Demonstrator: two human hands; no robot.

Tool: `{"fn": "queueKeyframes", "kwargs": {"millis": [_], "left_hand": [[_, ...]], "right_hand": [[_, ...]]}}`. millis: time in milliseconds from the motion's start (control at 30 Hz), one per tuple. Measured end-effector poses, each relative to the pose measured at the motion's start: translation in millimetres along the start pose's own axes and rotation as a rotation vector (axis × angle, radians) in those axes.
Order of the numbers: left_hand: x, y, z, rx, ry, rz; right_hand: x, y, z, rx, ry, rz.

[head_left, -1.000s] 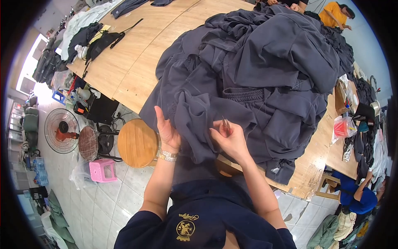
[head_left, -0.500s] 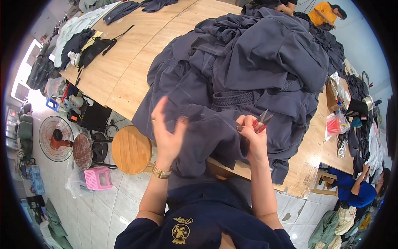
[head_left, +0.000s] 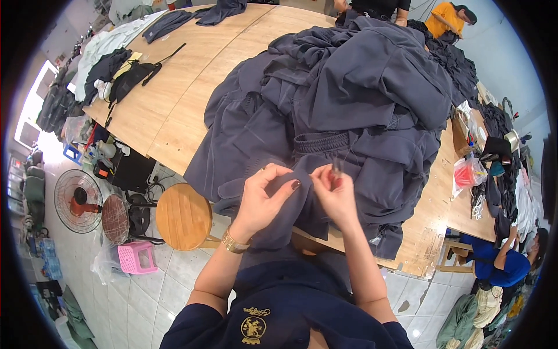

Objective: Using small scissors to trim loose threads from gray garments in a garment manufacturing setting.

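A heap of dark grey garments [head_left: 383, 75] covers the near part of the wooden table, an elastic waistband [head_left: 322, 142] showing in its front. One garment [head_left: 273, 227] from the heap hangs over the table edge toward me. My left hand [head_left: 261, 200] is curled on this garment's cloth, thumb toward the right and fingers partly hidden. Close beside it, my right hand [head_left: 336, 198] pinches the cloth with thumb and forefinger. Small red-handled scissors [head_left: 336, 170] are tucked in that same hand, blurred, their blades pointing away from me.
The wooden table [head_left: 192, 87] carries a black bag [head_left: 132, 80] at far left. A round wooden stool [head_left: 184, 216], a pink plastic stool [head_left: 137, 257] and a fan [head_left: 78, 200] stand left on the floor. Co-workers are at the far side, including one in orange [head_left: 444, 22], and one in blue [head_left: 503, 262] sits right.
My left hand has come down and right from its raised, spread pose onto the garment. My right hand has shifted left toward it with the scissors. The cloth between them is lifted.
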State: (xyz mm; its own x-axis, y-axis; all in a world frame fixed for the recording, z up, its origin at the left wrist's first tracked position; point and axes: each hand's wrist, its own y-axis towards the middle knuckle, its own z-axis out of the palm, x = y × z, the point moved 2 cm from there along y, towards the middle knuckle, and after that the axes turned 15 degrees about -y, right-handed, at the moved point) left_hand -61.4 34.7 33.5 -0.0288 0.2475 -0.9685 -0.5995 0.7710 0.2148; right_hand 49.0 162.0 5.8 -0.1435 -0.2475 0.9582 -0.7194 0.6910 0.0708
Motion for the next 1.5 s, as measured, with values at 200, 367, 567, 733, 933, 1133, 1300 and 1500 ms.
{"fn": "queueKeyframes", "kwargs": {"millis": [200,367,567,733,933,1133,1300,1500], "left_hand": [[-6.6,-2.6,0.1,-0.128,0.260,0.199],[-3.1,-2.6,0.1,-0.156,0.290,0.241],[-4.8,-4.1,2.4,-0.197,0.445,0.412],[-2.4,-6.5,5.3,-0.195,0.527,0.441],[2.4,-8.8,6.3,-0.151,0.577,0.502],[7.2,-11.9,7.0,-0.143,0.636,0.544],[3.6,-10.7,9.3,-0.123,0.660,0.563],[5.9,-12.0,7.9,-0.144,0.656,0.550]], "right_hand": [[10.2,-1.7,3.6,-0.179,-0.081,-0.155],[31.4,-7.0,-2.6,-0.159,-0.108,-0.285],[47.0,-14.3,-1.0,-0.190,-0.127,-0.180],[40.6,-15.9,3.3,-0.128,-0.145,-0.314],[48.6,-11.0,3.8,0.011,-0.270,-0.344],[41.8,-14.1,5.9,0.042,-0.254,-0.328],[45.2,-10.9,2.2,0.001,-0.348,-0.326],[40.2,-18.3,3.4,-0.045,0.027,-0.101]]}}
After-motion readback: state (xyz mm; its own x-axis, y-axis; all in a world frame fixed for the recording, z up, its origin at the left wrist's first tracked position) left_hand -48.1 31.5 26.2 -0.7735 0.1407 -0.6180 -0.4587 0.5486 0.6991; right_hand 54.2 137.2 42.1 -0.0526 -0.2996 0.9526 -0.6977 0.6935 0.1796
